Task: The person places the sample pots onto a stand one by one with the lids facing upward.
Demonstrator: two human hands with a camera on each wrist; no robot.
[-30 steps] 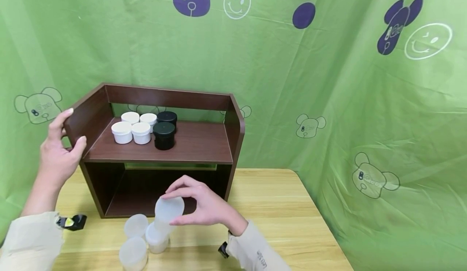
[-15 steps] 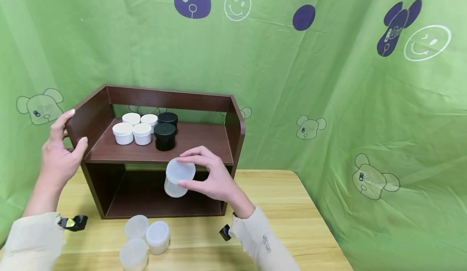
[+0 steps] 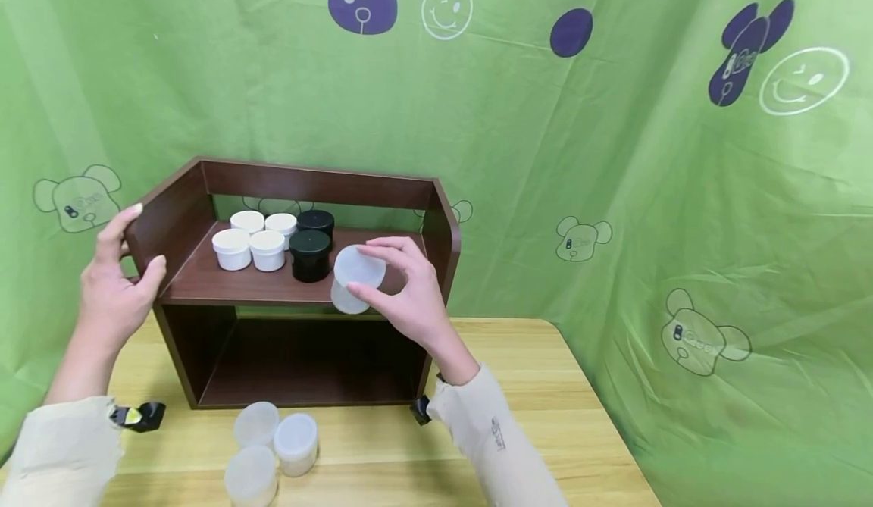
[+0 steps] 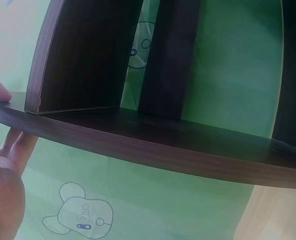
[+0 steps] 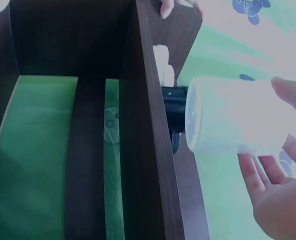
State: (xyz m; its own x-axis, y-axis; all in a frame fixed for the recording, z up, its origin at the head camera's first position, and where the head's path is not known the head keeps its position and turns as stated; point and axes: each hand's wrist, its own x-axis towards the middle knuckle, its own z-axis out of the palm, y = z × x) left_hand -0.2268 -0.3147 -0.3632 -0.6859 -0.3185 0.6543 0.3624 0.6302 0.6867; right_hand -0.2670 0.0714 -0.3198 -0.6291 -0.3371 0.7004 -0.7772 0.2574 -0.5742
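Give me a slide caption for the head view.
Left hand grips a brown shelf by its side; right hand holds a translucent container near two black jars beside four white jars.

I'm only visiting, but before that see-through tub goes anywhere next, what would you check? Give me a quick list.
1. Right hand holding the tub: ok, pinched between thumb and fingers.
2. Left hand on the shelf: ok, gripping one side.
3. Bare space right of the black jars: ok, though the arm and tub hide part.
4. Tub wholly over the shelf's top: not ok, its base shows past the front edge in the head view.
5. Tub clear of the black jars: cannot tell, they overlap in the right wrist view.
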